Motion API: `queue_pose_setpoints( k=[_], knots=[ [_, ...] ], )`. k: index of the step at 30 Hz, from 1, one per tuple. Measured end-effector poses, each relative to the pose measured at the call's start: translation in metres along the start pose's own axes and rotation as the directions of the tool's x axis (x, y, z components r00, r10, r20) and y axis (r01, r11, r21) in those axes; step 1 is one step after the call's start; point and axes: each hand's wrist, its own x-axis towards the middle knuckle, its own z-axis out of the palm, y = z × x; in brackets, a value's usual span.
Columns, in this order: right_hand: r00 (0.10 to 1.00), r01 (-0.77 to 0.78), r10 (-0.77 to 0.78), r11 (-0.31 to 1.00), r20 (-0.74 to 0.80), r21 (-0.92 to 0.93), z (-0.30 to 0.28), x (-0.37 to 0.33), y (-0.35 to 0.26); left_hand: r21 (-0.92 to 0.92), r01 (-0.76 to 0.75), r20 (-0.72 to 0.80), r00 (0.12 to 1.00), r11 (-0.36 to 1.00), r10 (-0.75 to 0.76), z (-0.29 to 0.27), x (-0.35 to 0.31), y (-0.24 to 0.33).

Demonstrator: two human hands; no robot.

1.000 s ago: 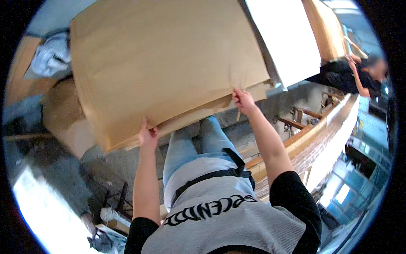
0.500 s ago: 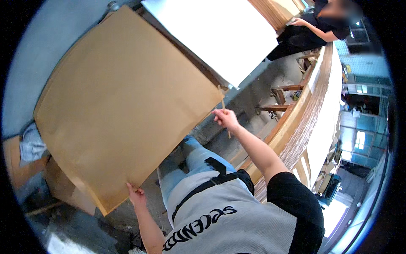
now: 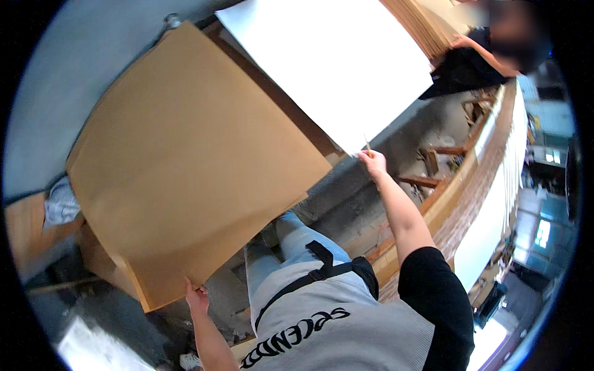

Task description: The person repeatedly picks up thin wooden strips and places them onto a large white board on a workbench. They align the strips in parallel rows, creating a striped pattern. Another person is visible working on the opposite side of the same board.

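Observation:
A large brown paper sheet (image 3: pixel 198 161) lies on the left, apparently over other brown sheets. My left hand (image 3: pixel 198 297) is closed on its near edge, close to the lower corner. To the right and farther off lies a big white sheet (image 3: pixel 334 68). At its near corner is my right hand (image 3: pixel 374 164), closed with a thin wooden stick (image 3: pixel 367 144) between the fingers. The fingertips meet that corner, but I cannot tell whether they grip the paper as well.
A long stack of sheets on a wooden frame (image 3: pixel 445 204) runs along my right. A co-worker in dark clothes (image 3: pixel 467 71) stands at the far right beside another brown stack (image 3: pixel 421 28). A grey cloth (image 3: pixel 62 203) and brown board (image 3: pixel 25 235) are at the left.
My right hand has moved right and away from the brown sheet's corner to the white sheet's corner, carrying the stick. My left hand stays at the brown sheet's near edge.

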Motion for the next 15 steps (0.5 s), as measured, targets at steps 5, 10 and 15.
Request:
queue_pose_setpoints(
  k=[5,10,15],
  knots=[
    [0.997,-0.029,0.016,0.987,0.081,0.157,-0.017,-0.005,-0.034,-0.074,0.020,0.059,0.998,0.997,-0.015,0.014,-0.008,-0.010],
    [0.996,0.004,0.018,0.973,-0.092,0.229,-0.032,0.008,-0.060,-0.116,-0.056,0.073,0.995,0.992,0.065,0.030,-0.016,-0.018],
    [0.974,-0.192,0.219,0.642,0.062,0.743,-0.039,-0.050,-0.176,-0.151,-0.033,-0.025,0.999,0.988,0.030,0.001,-0.004,-0.029]
  ],
)
